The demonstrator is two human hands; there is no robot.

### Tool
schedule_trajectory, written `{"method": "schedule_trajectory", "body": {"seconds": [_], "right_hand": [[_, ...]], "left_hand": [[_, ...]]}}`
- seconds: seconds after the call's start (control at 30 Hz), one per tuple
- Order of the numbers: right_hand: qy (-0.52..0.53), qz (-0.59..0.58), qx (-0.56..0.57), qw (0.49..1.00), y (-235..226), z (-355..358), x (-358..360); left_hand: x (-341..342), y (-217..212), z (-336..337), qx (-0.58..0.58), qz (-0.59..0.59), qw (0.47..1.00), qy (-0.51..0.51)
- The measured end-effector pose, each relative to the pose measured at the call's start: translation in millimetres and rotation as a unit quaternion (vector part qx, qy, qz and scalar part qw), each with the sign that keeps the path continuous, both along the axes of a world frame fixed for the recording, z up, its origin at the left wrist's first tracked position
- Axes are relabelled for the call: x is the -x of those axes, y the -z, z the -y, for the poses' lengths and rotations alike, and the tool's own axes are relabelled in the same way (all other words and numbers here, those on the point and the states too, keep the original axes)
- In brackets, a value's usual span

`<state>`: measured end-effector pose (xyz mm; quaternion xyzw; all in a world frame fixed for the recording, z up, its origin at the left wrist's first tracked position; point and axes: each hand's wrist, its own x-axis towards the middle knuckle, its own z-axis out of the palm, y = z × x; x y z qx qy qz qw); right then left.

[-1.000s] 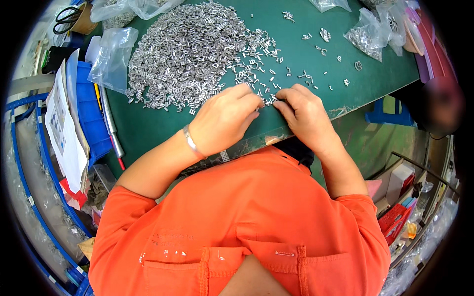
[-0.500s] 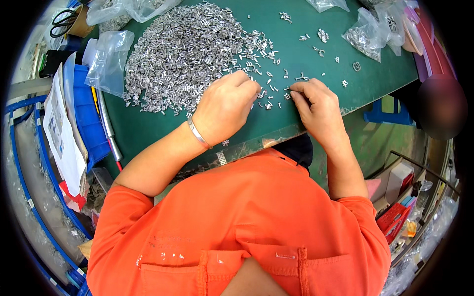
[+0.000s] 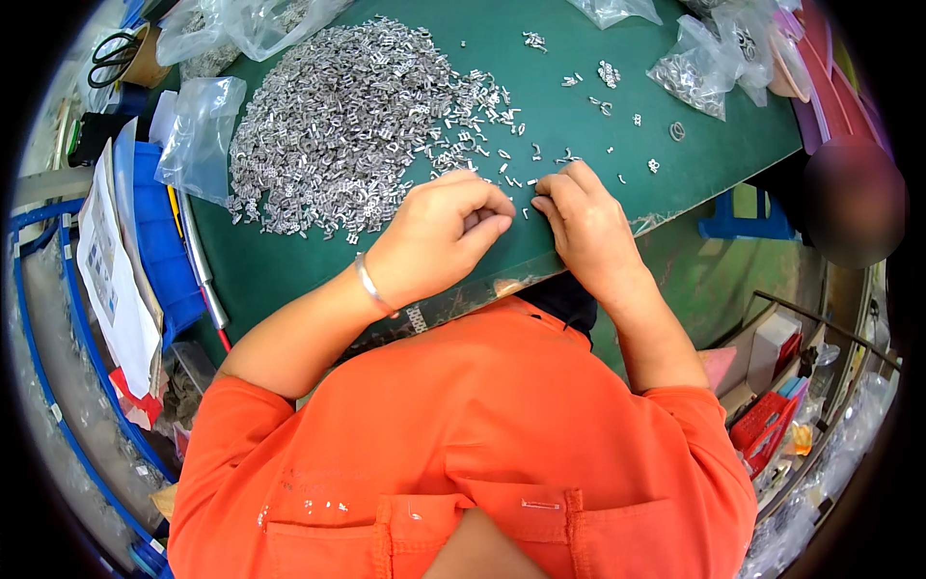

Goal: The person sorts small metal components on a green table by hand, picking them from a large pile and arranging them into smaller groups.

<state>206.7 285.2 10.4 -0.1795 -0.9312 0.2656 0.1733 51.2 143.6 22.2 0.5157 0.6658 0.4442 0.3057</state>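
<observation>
1. Paper sheets (image 3: 111, 280), white, left margin. They overhang a blue bin (image 3: 159, 246) at the table's left end. Risk: a sweep of the forearm could push them off the edge.
2. Clear plastic bag (image 3: 198, 135), empty-looking, touching the left flank of the heap. Risk: loose film could drag pieces along if snagged.
3. Heap of small silver metal pieces (image 3: 338, 116), on the green table mat (image 3: 280, 275), upper left of centre, thinning to a scatter toward the hands. Risk: the pile is loose and unfenced; a nudge from the wrist could spill pieces toward the near edge.
4. Left hand (image 3: 439, 236), wearing a silver bangle (image 3: 374, 287), curled into a loose fist on the mat just below the heap's fringe, fingertips tucked in. Whether it holds pieces inside cannot be told. Risk: anything gripped there is hidden and could drop unnoticed.
5. Right hand (image 3: 584, 227), just beside the left, fingers bent down and pressed together at the tips, apparently pinching one small piece; the piece itself is too small to confirm. Risk: a smooth, tiny part could slip from the pinch and roll off the near edge, which lies close under both wrists.
6. Stray pieces (image 3: 608, 75) and a filled bag (image 3: 694, 72), upper right. Risk: sorted and unsorted stock could mix.
</observation>
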Motion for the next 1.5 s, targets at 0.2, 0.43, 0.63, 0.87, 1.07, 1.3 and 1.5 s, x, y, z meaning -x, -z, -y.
{"method": "schedule_trajectory", "body": {"seconds": [0.2, 0.43, 0.63, 0.87, 1.07, 1.3, 1.5], "right_hand": [[-0.025, -0.007, 0.040, 0.999, 0.0, 2.6, -2.6], [-0.116, -0.055, 0.125, 0.984, -5.4, 16.5, 0.7], [-0.309, 0.023, 0.184, 0.933, -1.8, 55.0, 22.5], [-0.377, -0.052, 0.091, 0.920, 2.6, 84.0, 57.8], [-0.408, -0.059, 0.095, 0.906, 11.0, 100.6, 63.9], [-0.389, -0.075, 0.160, 0.904, 6.2, 98.1, 58.8], [-0.365, -0.103, 0.166, 0.910, 3.9, 86.1, 52.6]], "left_hand": [[7.2, -19.9, 29.0, 0.129, 0.131, 0.983, -0.016], [15.4, -12.8, 71.0, 0.070, -0.157, 0.982, 0.080], [14.4, -9.3, 91.8, 0.055, -0.182, 0.978, 0.085], [12.7, -9.4, 123.8, 0.116, -0.095, 0.987, -0.057], [11.4, -7.1, 138.0, 0.126, -0.037, 0.985, -0.115], [13.0, -5.8, 137.5, 0.124, 0.000, 0.984, -0.131], [16.9, -0.2, 132.4, 0.060, -0.108, 0.990, -0.070]]}}
